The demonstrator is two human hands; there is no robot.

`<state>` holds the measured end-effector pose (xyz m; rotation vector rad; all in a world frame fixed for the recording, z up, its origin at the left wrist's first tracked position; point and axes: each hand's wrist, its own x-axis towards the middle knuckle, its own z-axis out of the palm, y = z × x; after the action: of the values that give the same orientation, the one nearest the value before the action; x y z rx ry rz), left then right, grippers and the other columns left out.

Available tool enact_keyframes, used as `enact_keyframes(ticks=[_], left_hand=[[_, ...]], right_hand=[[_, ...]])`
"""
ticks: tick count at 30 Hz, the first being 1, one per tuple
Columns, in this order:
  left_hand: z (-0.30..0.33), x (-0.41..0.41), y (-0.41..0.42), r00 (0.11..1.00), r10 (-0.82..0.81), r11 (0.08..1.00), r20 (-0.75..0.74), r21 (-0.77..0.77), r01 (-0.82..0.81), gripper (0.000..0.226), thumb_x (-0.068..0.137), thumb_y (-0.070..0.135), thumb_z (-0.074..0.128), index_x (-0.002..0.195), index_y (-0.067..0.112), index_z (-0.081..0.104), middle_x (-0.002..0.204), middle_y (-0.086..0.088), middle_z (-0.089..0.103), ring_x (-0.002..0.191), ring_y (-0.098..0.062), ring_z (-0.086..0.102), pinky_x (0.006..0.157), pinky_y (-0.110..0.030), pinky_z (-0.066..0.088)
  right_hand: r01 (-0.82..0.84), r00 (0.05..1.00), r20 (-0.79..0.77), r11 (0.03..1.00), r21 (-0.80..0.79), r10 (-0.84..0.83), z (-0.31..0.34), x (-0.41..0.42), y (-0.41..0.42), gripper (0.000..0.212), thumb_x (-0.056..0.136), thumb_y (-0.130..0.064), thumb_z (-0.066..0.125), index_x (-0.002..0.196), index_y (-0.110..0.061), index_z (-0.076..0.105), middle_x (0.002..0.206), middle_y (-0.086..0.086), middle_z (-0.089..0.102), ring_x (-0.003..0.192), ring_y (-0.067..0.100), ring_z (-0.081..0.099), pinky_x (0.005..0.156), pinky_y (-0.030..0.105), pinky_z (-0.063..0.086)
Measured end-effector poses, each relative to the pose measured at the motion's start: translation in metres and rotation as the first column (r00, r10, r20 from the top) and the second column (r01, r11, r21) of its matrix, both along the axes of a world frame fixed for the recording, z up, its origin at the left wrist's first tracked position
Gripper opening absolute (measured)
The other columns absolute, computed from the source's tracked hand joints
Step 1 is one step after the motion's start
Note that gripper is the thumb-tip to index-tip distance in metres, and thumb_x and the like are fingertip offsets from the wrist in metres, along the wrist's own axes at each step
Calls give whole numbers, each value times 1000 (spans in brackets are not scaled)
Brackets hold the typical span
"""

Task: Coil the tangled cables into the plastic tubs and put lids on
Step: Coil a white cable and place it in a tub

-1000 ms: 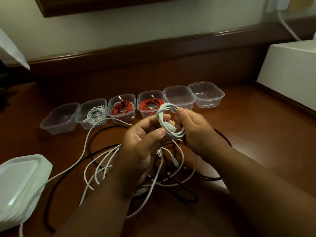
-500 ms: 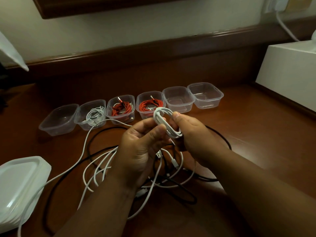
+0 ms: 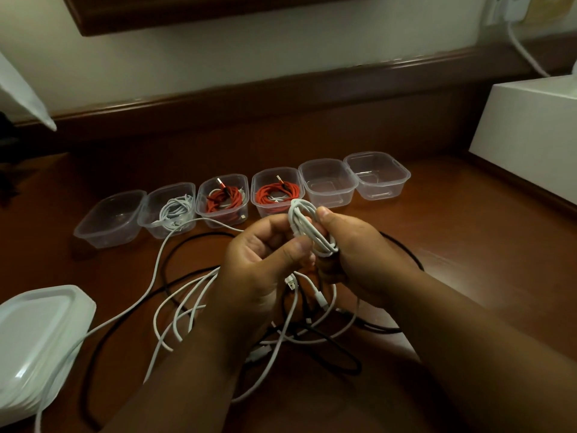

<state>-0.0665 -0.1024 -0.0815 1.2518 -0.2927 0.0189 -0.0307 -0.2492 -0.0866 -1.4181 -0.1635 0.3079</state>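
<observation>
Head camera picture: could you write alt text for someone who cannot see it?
Two hands, left hand and right hand, hold a coiled white cable above tangled cables on a wooden table. Behind stand six lidless tubs; three hold cables.

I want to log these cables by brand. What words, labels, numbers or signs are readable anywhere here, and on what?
None can be read.
White cable coil in the hands: no visible print.
Clear tubs and stacked lids: no labels seen.
White box on the right: plain faces.
Yellowish plate on the wall, top right: cut off, too blurred to tell.
</observation>
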Motion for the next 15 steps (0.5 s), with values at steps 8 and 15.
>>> enact_keyframes(ticks=[8,15], left_hand=[[3,0,-8,986,117,987,-122,-99,-129,37,75,8,67,112,7,67,99,-13,76,85,-20,74,66,-22,57],[4,2,-8,966,232,969,-110,-59,-239,34,71,8,71,104,5,66,93,-13,76,86,-26,75,70,-29,61]], right_hand=[[255,942,269,950,-181,-202,-5,5,1,38,107,-33,34,76,-19,51,66,3,45,62,22,41,61,39,36],[195,971,131,979,53,-201,-2,1,2,39,106,-33,35,73,-17,46,57,0,39,51,15,34,50,29,30]])
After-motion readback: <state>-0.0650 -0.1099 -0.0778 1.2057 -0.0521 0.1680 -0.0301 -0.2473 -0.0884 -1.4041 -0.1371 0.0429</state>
